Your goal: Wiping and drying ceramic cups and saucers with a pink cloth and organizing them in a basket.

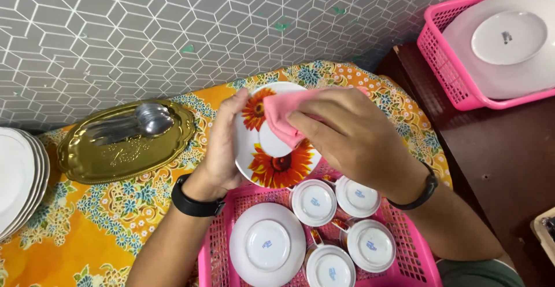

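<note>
Left hand (222,148) grips the tilted sunflower saucer (277,165), face toward the camera; right hand (352,133) presses a pink cloth (280,116) on it.

**Camera inventory: one head-worn view**

Item 1, head camera. I have a single view, so nothing overlaps with another. It sits on the person's head and looks steeply down and forward at a cloth-covered table (87,235), close enough that both forearms enter from the bottom edge. The tiled wall (173,26) fills the top of frame, so I face it. Framing runs from stacked white plates (17,177) at far left to a pink basket (445,67) at upper right.
</note>
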